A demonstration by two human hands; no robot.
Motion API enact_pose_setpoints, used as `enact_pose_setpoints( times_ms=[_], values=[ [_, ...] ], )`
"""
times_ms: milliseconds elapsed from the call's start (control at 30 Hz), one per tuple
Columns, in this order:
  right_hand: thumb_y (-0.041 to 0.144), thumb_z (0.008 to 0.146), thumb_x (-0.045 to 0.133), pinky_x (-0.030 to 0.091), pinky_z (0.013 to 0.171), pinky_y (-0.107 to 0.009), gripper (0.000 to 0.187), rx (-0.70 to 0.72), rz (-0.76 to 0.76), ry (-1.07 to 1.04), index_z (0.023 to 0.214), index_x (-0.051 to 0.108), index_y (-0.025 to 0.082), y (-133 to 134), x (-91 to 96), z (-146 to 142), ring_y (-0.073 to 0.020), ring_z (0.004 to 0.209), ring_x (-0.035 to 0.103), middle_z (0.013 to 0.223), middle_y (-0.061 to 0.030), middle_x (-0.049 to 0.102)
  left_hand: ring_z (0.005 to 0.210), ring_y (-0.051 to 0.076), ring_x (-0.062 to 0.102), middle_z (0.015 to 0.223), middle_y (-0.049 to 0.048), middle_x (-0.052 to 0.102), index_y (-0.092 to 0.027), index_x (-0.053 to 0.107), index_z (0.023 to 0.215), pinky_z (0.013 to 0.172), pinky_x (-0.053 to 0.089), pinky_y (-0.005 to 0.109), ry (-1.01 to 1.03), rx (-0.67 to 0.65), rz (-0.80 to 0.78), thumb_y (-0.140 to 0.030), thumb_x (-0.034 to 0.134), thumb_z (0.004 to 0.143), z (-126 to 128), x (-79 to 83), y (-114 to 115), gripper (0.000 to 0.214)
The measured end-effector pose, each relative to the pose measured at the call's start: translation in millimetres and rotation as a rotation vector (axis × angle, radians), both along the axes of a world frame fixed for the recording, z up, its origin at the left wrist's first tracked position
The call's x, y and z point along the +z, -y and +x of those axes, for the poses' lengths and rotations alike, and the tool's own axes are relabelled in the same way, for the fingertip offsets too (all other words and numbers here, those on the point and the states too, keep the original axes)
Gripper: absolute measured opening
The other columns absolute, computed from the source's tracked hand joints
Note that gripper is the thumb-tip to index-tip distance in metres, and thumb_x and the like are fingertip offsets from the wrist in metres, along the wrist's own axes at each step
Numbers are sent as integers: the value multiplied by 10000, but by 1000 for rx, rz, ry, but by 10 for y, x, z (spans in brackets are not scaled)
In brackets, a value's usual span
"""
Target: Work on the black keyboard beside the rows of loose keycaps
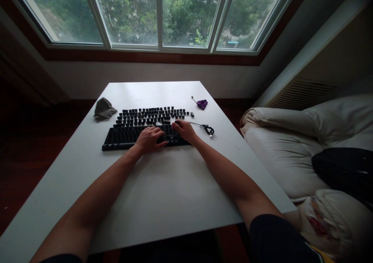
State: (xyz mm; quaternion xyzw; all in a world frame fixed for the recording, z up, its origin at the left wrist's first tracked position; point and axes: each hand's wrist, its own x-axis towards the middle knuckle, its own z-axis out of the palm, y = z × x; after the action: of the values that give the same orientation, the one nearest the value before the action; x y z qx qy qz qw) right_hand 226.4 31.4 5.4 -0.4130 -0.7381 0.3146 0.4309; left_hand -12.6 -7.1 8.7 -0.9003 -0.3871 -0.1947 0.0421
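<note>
A black keyboard (124,136) lies across the white table, its near edge towards me. My left hand (150,138) rests over its middle, thumb and fingers apart, with no object visible in it. My right hand (185,131) is at the keyboard's right part, thumb and fingers drawn together near its far edge. A small dark thing shows at those fingertips, too small to name. Just beyond the keyboard, loose black keycaps (151,114) stand in several rows. Both hands hide part of the keyboard.
A grey cloth (103,109) lies left of the keycaps. To the right are a coiled black cable (207,129) and a purple cloth (202,104) beside a thin stick-like tool (194,99). The white table (163,201) stands beside a pale sofa (276,150), below a window.
</note>
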Motion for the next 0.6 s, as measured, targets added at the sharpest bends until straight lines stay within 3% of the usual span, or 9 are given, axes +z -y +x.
enact_pose_setpoints(
  times_ms=[233, 433, 600],
  values=[
    [500, 954, 548, 398, 662, -248, 365, 66, 86, 165, 841, 658, 171, 10, -29, -13, -129, 646, 549, 710, -7, 657, 958, 255, 610, 1073, 99, 653, -215, 692, 1105, 861, 454, 398, -89, -64, -34, -539, 606, 903, 32, -7, -6, 391],
    [514, 923, 587, 389, 623, -235, 369, 277, -42, 179, 871, 689, 163, -22, -20, 1, -122, 637, 537, 710, 6, 648, 943, 253, 610, 1032, 90, 644, -210, 689, 1081, 863, 461, 397, -97, -74, -37, -508, 602, 907, 38, -10, -5, 356],
    [491, 937, 598, 402, 677, -235, 351, 326, 99, 238, 910, 723, 164, 2, -28, -13, -125, 697, 550, 789, -12, 669, 920, 247, 618, 984, 77, 642, -229, 690, 1129, 835, 467, 383, -76, -58, -52, -519, 624, 886, 36, 13, -1, 384]
  ],
)
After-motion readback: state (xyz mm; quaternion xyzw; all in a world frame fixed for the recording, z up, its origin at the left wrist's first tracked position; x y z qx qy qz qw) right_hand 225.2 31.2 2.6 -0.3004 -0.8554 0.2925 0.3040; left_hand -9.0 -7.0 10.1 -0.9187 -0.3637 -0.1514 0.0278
